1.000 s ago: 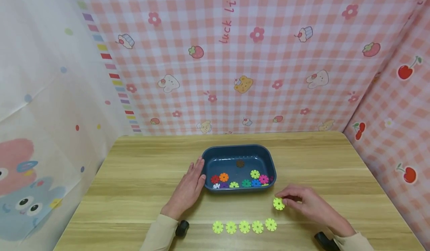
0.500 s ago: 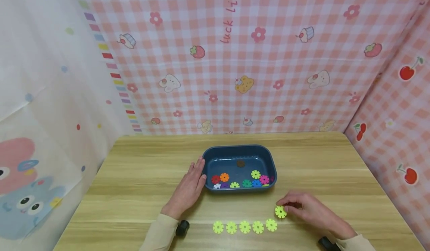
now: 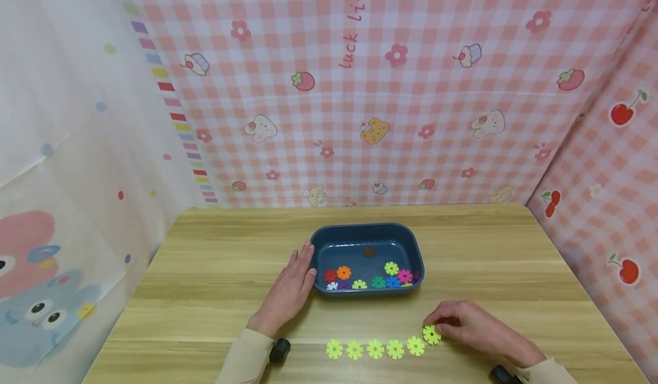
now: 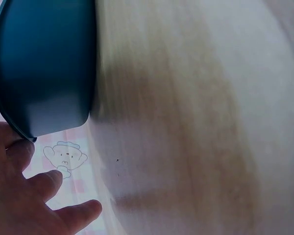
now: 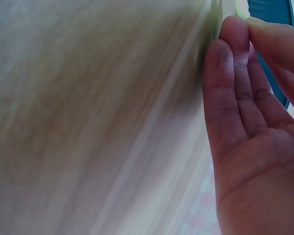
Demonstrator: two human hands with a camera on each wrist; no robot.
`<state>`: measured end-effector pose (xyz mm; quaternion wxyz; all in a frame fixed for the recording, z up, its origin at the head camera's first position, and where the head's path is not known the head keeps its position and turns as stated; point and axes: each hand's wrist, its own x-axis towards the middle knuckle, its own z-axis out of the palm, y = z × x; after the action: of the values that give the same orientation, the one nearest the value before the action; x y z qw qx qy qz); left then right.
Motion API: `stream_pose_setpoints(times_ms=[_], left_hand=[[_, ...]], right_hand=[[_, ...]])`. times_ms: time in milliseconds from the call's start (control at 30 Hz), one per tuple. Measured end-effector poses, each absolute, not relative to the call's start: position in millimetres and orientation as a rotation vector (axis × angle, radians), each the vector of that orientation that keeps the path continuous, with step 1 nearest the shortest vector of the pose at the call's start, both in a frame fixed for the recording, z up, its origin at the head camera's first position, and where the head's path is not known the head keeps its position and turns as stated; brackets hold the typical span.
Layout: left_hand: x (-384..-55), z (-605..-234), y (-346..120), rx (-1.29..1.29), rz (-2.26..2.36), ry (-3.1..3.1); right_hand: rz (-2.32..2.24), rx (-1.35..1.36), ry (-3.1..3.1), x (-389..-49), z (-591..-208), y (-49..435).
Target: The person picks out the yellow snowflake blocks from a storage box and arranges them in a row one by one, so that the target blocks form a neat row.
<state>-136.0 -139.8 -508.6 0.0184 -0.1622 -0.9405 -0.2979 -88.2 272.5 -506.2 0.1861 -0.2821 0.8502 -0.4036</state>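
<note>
My right hand point(image 3: 470, 328) pinches a yellow-green snowflake disc point(image 3: 432, 334) by its edge, close over the table at the right end of a row of several like discs point(image 3: 375, 349). In the right wrist view the pinching fingertips point(image 5: 235, 34) show near the tabletop, the disc mostly hidden behind them. My left hand point(image 3: 288, 290) rests against the left wall of a dark blue tray point(image 3: 367, 294), its fingers fairly straight. The left wrist view shows that hand point(image 4: 24, 186) at the tray's rim, with other fingers spread out.
Inside the tray lie several snowflake discs: an orange disc point(image 3: 344, 272), a red disc point(image 3: 329, 275), a pink disc point(image 3: 404, 275), a brown disc point(image 3: 369, 252) and others. Beyond the back edge of the wooden table point(image 3: 231, 270) hangs a checked cloth point(image 3: 288, 110).
My right hand has moved toward the person and slightly right, bringing the pinched yellow-green disc down to the row's right end. The left hand has stayed at the tray.
</note>
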Motion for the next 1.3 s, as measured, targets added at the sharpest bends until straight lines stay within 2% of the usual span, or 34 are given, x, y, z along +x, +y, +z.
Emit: stream_pose_setpoints(times_ms=[833,1133,1300], left_hand=[[-135.4,-509.6,-141.0,-0.494,-0.909,-2.914],[-136.8,-509.2,-140.7,-0.510,-0.915,-2.911],[-136.2,-510.4,-140.0,-0.516,-0.919,-2.915]], right_hand=[[-1.073,-0.865,2.338,-87.5,-504.3,270.7],[-1.117,-0.719,2.384,-86.9,-492.4,268.1],[-1.122,-0.806,2.482,-89.5,-483.9,264.9]])
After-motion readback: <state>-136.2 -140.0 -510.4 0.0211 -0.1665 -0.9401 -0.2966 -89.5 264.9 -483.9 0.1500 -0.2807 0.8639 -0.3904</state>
